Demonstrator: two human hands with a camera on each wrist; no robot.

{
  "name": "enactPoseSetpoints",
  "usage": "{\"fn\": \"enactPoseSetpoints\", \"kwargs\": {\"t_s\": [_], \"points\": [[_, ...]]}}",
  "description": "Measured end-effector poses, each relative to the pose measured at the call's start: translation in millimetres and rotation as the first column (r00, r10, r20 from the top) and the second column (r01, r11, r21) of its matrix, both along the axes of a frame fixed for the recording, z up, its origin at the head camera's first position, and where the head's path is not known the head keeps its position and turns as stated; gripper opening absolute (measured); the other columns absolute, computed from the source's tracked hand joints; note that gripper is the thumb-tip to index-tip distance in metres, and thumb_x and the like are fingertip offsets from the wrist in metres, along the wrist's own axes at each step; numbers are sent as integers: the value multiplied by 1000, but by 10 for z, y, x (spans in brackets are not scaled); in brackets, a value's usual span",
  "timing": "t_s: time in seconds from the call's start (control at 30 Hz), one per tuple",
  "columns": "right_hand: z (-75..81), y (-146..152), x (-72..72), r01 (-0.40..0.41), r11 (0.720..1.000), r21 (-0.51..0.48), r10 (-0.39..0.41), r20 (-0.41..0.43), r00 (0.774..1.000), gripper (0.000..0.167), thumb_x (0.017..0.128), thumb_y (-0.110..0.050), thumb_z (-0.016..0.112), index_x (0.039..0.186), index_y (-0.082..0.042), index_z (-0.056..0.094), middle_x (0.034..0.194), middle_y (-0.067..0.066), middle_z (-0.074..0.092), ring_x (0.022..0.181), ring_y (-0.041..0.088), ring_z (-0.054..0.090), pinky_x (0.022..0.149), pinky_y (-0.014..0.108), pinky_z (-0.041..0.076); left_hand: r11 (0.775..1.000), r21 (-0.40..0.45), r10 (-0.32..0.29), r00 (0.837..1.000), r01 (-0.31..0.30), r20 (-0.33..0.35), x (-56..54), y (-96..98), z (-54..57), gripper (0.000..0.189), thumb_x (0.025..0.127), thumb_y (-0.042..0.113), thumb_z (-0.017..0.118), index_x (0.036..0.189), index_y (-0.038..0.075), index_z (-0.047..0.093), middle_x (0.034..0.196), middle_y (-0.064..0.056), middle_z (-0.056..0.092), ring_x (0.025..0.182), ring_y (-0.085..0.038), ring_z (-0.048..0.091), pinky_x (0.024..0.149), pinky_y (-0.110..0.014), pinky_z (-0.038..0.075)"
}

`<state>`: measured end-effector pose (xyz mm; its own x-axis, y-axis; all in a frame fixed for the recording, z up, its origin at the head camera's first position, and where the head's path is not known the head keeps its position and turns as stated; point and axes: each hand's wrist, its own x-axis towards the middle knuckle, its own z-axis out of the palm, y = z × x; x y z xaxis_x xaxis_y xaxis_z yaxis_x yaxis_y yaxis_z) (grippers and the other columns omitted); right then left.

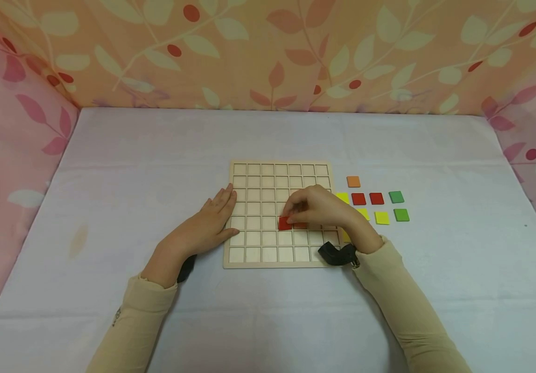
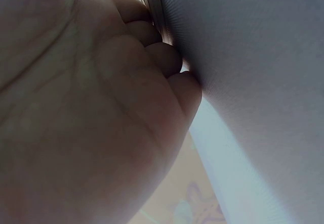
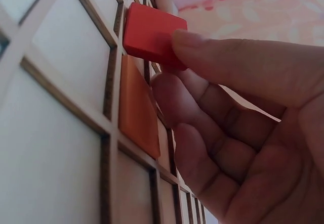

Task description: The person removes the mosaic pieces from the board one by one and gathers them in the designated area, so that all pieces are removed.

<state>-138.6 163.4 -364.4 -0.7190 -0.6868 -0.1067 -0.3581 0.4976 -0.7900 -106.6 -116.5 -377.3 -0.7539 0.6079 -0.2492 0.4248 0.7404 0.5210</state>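
Observation:
A pale wooden grid board (image 1: 226, 248) lies on the white-covered table. Along its left edge rests my left hand (image 1: 201, 228), fingers extended and thumb touching the frame; the left wrist view shows mostly its palm (image 2: 86, 113). My right hand (image 1: 319, 208) is over the board's middle and pinches a red square tile (image 3: 152, 33) between thumb and fingers. That tile is tilted at a cell of the grid, not lying flat. Just beside it, an orange tile (image 3: 135, 110) sits in a neighbouring cell, partly under the hand in the head view.
Right of the board lie loose tiles: an orange one (image 1: 353, 182), two red ones (image 1: 358, 199), two green ones (image 1: 396, 197) and several yellow ones (image 1: 382, 217), some partly behind the right arm. A black wrist device (image 1: 335, 254) hangs over the board's lower right corner.

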Motion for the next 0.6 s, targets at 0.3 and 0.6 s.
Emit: {"fn": "enactPoseSetpoints", "kwargs": {"t_s": [0.3, 0.6], "points": [[6, 15, -7, -19, 999, -29, 21, 55, 998, 9, 80, 0, 72, 88, -5, 72, 83, 2, 69, 73, 13, 64, 69, 28, 53, 1000, 5, 1, 1000, -1, -1, 6, -4, 8, 79, 95, 24, 57, 147, -9, 5, 155, -21, -5, 142, -34, -3, 113, -51, 7], [-38, 64, -47, 24, 998, -67, -13, 158, 987, 13, 79, 1, 73, 90, -4, 73, 81, 4, 70, 74, 15, 65, 69, 28, 53, 1000, 4, -2, 1000, 2, -7, 8, -4, 12, 80, 95, 24, 57, 147, -9, 5, 155, -21, -5, 142, -34, -2, 113, -51, 8]]}}
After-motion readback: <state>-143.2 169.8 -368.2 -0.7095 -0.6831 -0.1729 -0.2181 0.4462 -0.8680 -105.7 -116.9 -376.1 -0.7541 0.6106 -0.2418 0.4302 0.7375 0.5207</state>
